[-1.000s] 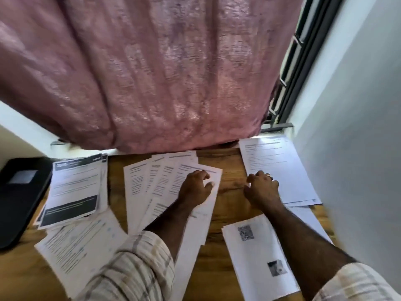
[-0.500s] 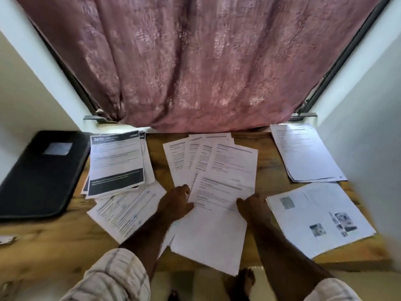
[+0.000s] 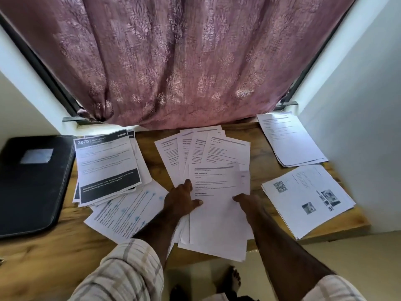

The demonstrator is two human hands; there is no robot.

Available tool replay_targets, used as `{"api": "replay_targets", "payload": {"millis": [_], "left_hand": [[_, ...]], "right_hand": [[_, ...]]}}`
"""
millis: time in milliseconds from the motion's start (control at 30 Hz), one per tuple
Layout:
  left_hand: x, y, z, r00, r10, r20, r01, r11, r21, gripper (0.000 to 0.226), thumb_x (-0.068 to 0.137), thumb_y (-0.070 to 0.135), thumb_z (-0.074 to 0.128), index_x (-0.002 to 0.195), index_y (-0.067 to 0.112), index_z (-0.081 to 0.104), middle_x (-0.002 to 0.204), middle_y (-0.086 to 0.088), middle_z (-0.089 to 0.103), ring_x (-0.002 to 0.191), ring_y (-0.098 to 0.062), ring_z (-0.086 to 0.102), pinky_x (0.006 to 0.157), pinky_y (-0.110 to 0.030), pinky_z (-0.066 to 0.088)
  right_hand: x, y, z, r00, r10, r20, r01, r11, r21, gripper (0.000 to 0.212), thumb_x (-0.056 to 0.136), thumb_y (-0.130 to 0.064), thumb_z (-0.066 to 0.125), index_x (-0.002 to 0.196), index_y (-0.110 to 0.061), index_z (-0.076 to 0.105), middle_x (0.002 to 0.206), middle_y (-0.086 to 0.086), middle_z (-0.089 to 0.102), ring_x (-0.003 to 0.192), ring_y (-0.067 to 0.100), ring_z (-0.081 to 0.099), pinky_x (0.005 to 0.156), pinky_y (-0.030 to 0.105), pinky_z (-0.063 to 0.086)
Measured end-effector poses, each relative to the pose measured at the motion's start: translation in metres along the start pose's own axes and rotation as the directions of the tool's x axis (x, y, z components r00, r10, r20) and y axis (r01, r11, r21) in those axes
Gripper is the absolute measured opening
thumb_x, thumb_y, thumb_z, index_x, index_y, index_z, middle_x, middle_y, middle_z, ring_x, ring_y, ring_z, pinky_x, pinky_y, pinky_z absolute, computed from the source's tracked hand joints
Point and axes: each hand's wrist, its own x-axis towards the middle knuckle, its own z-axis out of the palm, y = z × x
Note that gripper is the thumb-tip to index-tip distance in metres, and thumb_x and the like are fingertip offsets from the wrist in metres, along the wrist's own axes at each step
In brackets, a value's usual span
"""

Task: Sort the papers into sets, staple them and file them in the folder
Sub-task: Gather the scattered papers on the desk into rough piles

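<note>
A fan of several printed sheets (image 3: pixel 217 153) lies in the middle of the wooden table (image 3: pixel 54 246), its near end hanging over the front edge. My left hand (image 3: pixel 182 200) rests on the fan's left side, with the thumb on the top sheet (image 3: pixel 217 220). At that sheet's right edge, my right hand (image 3: pixel 249 203) presses down with its fingertips. A black folder (image 3: pixel 32 181) lies closed at the far left. No stapler is in view.
Other stacks lie around the fan: dark-banded pages (image 3: pixel 106 168) and blue-marked sheets (image 3: pixel 128 211) on the left, text pages (image 3: pixel 288 140) at the back right, photo and QR-code pages (image 3: pixel 303 198) at the right. A pink curtain (image 3: pixel 184 61) hangs behind. White walls close in both sides.
The view has swung back toward the table's middle. Both hands came nearer along the fanned sheets, from their far ends to the top sheet's sides.
</note>
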Motion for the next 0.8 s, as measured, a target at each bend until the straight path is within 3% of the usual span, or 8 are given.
{"api": "replay_targets", "payload": {"millis": [100, 167, 300, 433, 533, 667, 733, 800], "left_hand": [[0.004, 0.0, -0.003, 1.0, -0.001, -0.014, 0.001, 1.0, -0.019, 0.072, 0.087, 0.073, 0.066, 0.128, 0.02, 0.041, 0.118, -0.002, 0.066, 0.099, -0.021, 0.068, 0.08, -0.027, 0.052], [0.006, 0.002, -0.004, 1.0, -0.014, -0.017, 0.013, 0.999, -0.049, 0.068, 0.09, 0.073, 0.062, 0.125, 0.019, 0.041, 0.119, -0.003, 0.067, 0.099, -0.021, 0.069, 0.078, -0.026, 0.051], [0.013, 0.007, -0.014, 0.99, -0.14, 0.024, 0.141, 0.941, -0.308, 0.061, 0.089, 0.073, 0.062, 0.117, 0.024, 0.04, 0.125, 0.001, 0.062, 0.107, -0.025, 0.065, 0.083, -0.036, 0.057], [0.016, 0.018, -0.021, 0.985, -0.15, -0.084, 0.097, 0.888, -0.45, 0.067, 0.083, 0.076, 0.068, 0.12, 0.022, 0.053, 0.123, 0.002, 0.065, 0.111, -0.025, 0.066, 0.083, -0.031, 0.052], [0.019, 0.03, -0.033, 1.0, -0.029, 0.011, 0.028, 0.716, -0.698, 0.07, 0.079, 0.074, 0.074, 0.126, 0.025, 0.061, 0.123, 0.007, 0.067, 0.115, -0.022, 0.066, 0.096, -0.036, 0.056], [0.017, 0.04, -0.051, 0.987, 0.126, 0.101, 0.04, 0.416, -0.908, 0.056, 0.082, 0.039, 0.085, 0.134, 0.028, 0.066, 0.134, 0.004, 0.069, 0.128, -0.028, 0.062, 0.112, -0.048, 0.05], [0.015, 0.039, -0.056, 0.993, 0.092, 0.076, 0.041, 0.336, -0.941, 0.049, 0.083, 0.022, 0.088, 0.127, 0.027, 0.068, 0.129, 0.003, 0.07, 0.124, -0.029, 0.063, 0.108, -0.047, 0.053], [0.01, 0.035, -0.062, 0.999, 0.012, 0.032, 0.025, 0.376, -0.926, 0.047, 0.086, 0.017, 0.086, 0.124, 0.032, 0.063, 0.125, 0.008, 0.067, 0.116, -0.022, 0.063, 0.103, -0.041, 0.053]], "right_hand": [[-0.004, 0.002, -0.004, 0.997, -0.079, 0.007, 0.079, 0.988, -0.135, 0.035, 0.076, -0.035, 0.083, 0.102, -0.014, 0.072, 0.101, 0.007, 0.075, 0.088, 0.029, 0.074, 0.082, 0.048, 0.065], [-0.002, 0.004, -0.006, 0.988, -0.155, -0.025, 0.147, 0.971, -0.188, 0.047, 0.073, -0.046, 0.076, 0.11, -0.016, 0.075, 0.105, 0.005, 0.076, 0.091, 0.03, 0.074, 0.084, 0.049, 0.064], [-0.036, -0.02, -0.029, 0.928, -0.329, -0.174, 0.307, 0.941, -0.141, 0.015, 0.09, -0.023, 0.068, 0.104, -0.017, 0.073, 0.099, 0.003, 0.07, 0.089, 0.031, 0.066, 0.079, 0.036, 0.053], [-0.041, -0.03, -0.057, 0.853, -0.451, -0.263, 0.459, 0.888, -0.035, 0.025, 0.088, -0.02, 0.067, 0.111, -0.015, 0.076, 0.098, 0.007, 0.075, 0.092, 0.033, 0.068, 0.084, 0.046, 0.058], [-0.035, -0.037, -0.073, 0.879, -0.41, -0.245, 0.457, 0.87, 0.185, 0.027, 0.092, -0.011, 0.069, 0.116, -0.019, 0.076, 0.1, 0.004, 0.078, 0.09, 0.032, 0.07, 0.082, 0.05, 0.059], [-0.028, -0.047, -0.082, 0.922, -0.353, -0.157, 0.385, 0.868, 0.312, 0.027, 0.09, -0.021, 0.074, 0.117, -0.02, 0.076, 0.108, 0.008, 0.079, 0.098, 0.038, 0.073, 0.091, 0.06, 0.06], [-0.03, -0.048, -0.081, 0.923, -0.338, -0.185, 0.378, 0.886, 0.267, 0.021, 0.088, -0.019, 0.08, 0.109, -0.016, 0.076, 0.105, 0.009, 0.078, 0.097, 0.035, 0.073, 0.092, 0.055, 0.061], [-0.03, -0.045, -0.076, 0.925, -0.311, -0.22, 0.359, 0.905, 0.229, 0.017, 0.09, -0.015, 0.079, 0.106, -0.013, 0.076, 0.103, 0.01, 0.077, 0.094, 0.034, 0.073, 0.091, 0.053, 0.062]]}}
